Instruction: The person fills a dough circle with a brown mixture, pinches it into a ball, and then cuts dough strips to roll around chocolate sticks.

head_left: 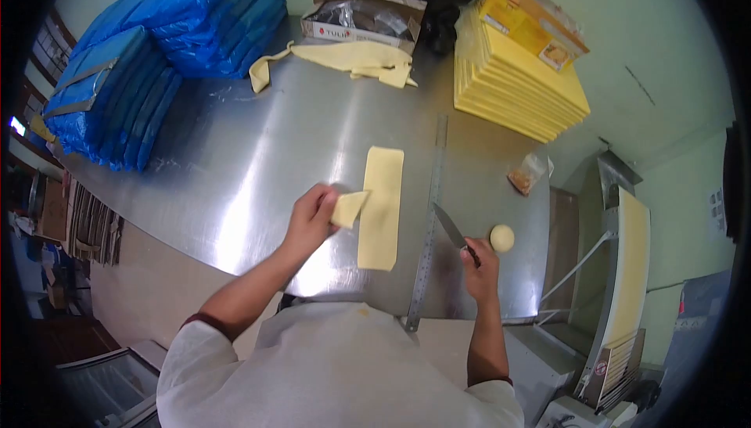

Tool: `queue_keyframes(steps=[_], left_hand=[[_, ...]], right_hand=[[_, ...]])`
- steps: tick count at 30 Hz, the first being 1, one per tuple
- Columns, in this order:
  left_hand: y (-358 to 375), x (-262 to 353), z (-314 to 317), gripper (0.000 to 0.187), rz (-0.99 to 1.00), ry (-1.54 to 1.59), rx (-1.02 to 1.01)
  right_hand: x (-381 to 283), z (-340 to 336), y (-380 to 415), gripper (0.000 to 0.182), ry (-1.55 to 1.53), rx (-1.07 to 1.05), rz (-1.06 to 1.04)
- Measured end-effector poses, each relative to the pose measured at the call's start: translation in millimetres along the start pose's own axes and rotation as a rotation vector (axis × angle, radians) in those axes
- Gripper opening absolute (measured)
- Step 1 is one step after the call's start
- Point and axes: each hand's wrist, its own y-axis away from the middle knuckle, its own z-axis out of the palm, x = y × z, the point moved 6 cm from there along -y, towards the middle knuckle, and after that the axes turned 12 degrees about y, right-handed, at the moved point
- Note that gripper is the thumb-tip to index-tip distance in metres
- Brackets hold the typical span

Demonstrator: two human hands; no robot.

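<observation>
My left hand (314, 213) pinches a small piece of dough (349, 209), its pointed end reaching over the left edge of a flat strip of dough (381, 217). That pale yellow strip lies lengthwise on the metal table (235, 217). In my right hand (480, 262) is a knife (451, 228), its handle gripped and its blade pointing up and to the left, just right of a long metal ruler (429, 228). A round dough ball (501, 238) sits on the table right beside my right hand.
Dough offcuts (352, 56) lie at the back, before an open carton (364, 21). Blue-wrapped stacks (195, 21) stand at the back left. A stack of yellow slabs (512, 76) rises at the back right. A small plastic bag (527, 174) rests near the right edge.
</observation>
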Motion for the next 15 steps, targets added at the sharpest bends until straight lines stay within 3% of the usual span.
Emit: queue_keyframes(steps=[3,8,11,13,15], left_hand=[[-112.4,-13.5,21.3,0.023,0.263,-0.238,-0.053],[-257.0,0.1,61.6,0.023,0.348,-0.412,-0.161],[-341.3,-8.2,24.2,0.025,0.560,-0.592,0.044],[-381.5,9.4,-22.3,0.035,0.328,-0.716,0.115],[-442.4,-13.8,-77.1,0.046,0.387,-1.167,-0.059]], right_hand=[[0.5,12.6,-9.4,0.024,0.001,-0.002,0.003],[-2.1,29.2,-17.8,0.024,0.054,0.018,0.045],[7.0,36.2,-25.8,0.026,0.120,0.040,0.113],[11.2,35.4,-29.2,0.028,0.201,0.048,0.161],[11.6,34.5,-36.6,0.031,0.306,0.060,0.183]])
